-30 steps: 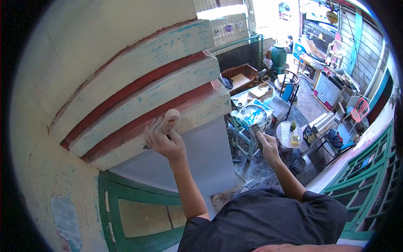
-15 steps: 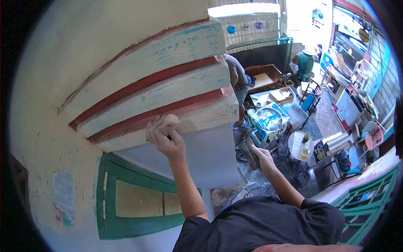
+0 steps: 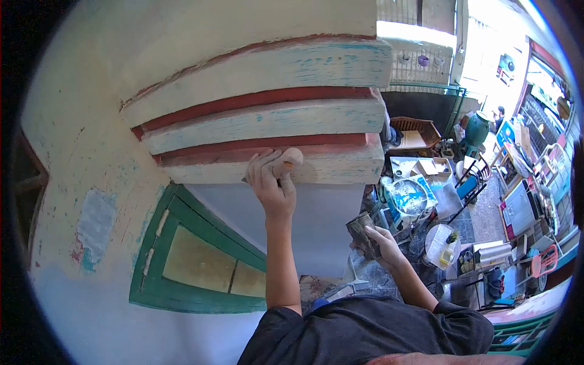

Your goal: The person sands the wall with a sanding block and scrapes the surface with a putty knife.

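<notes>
My left hand (image 3: 272, 182) is wrapped round a tool with a rounded pale knob (image 3: 293, 157), held against the lowest band of a stepped ledge (image 3: 328, 163). The tool's working part is hidden by the hand. The ledge has whitish bands with blue flecks and red grooves between them. Lower and to the right, my right hand (image 3: 383, 244) grips a dark, flat, roughly rectangular block (image 3: 363, 234), dusty on its surface, held away from the ledge.
Below the ledge is a green-framed window (image 3: 182, 255). To the right lie a wicker basket (image 3: 435, 131), a round basin (image 3: 409, 198), a small round table (image 3: 439, 234), a pink chair (image 3: 543, 261) and a teal urn (image 3: 477, 129). A person (image 3: 499, 115) is far back.
The view has turned, so the ledge shows further right and more level. The bent person beside the ledge is now mostly hidden behind it. Both hands keep their holds.
</notes>
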### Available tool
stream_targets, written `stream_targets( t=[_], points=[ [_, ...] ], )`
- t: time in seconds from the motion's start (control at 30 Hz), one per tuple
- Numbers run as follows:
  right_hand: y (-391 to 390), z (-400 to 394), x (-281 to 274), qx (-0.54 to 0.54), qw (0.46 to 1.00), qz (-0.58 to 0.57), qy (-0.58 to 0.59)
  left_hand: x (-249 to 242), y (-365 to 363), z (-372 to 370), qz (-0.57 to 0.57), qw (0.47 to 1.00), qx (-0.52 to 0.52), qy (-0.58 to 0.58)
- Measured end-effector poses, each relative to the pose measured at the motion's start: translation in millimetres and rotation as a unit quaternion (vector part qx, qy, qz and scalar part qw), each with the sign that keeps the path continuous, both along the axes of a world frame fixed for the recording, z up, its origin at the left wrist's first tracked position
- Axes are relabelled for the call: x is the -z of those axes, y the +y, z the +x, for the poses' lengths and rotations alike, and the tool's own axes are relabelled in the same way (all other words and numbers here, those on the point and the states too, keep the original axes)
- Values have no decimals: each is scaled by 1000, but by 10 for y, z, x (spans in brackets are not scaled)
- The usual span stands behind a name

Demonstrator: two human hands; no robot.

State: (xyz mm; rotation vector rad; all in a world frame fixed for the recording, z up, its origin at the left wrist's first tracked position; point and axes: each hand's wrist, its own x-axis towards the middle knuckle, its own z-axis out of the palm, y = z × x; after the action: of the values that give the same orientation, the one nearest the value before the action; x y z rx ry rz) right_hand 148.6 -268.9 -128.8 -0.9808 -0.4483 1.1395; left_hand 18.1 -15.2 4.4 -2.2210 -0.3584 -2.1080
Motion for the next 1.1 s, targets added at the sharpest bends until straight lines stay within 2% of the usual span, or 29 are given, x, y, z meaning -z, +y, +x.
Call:
stream_targets(
  t=[0.13,0.2,0.23,0.37,0.43,0.5,0.57,0.63,0.67,0.7,0.73,0.77,0.83,0.87,0.93,0.97,1.03,1.07,1.1],
  points=[
    [108,-166,-144,-8,1000,11,14,10,15,-11,5,1000,15,2],
    [147,-155,-160,-68,997,36,-19,-53,11,-27,7,1000,20,3],
    [192,-252,-289,-46,998,38,-33,-93,-20,-51,0,1000,21,11],
    [275,-336,-579,-75,995,52,-45,-131,-110,-217,-55,995,38,74],
    [352,-389,-668,-79,994,75,-20,-108,-168,-334,-55,993,47,93],
    [424,-454,-667,-60,993,94,-24,-74,-205,-443,-24,996,55,60],
    [468,-495,-669,-62,993,100,-26,165,-276,-623,-19,998,32,55],
    [476,-546,-678,-70,992,105,-25,406,-391,-759,-122,990,62,43],
    [474,-579,-706,-77,992,101,-20,509,-444,-781,-124,989,63,44],
    [478,-604,-715,-85,991,98,-14,611,-506,-784,-255,952,163,52],
    [484,-622,-683,-86,992,94,-12,722,-549,-803,-381,886,257,58],
    [494,-623,-635,-91,993,79,-18,862,-549,-822,-385,885,254,58],
    [528,-642,-560,-99,993,63,-27,1033,-542,-835,-571,711,410,23],
    [543,-662,-527,-92,994,56,-34,1092,-551,-840,-571,712,409,22],
    [558,-723,-504,-86,994,47,-40,1114,-609,-842,-667,618,416,19],
    [580,-767,-501,-70,995,58,-30,1158,-620,-853,-667,618,415,18],
    [591,-824,-484,-55,996,68,-19,1349,-607,-852,-693,561,451,35],
    [592,-837,-467,-55,996,68,-14,1503,-600,-797,-693,562,451,34],
    [590,-854,-443,-55,996,68,-9,1694,-602,-720,-694,586,417,38]
  ],
)
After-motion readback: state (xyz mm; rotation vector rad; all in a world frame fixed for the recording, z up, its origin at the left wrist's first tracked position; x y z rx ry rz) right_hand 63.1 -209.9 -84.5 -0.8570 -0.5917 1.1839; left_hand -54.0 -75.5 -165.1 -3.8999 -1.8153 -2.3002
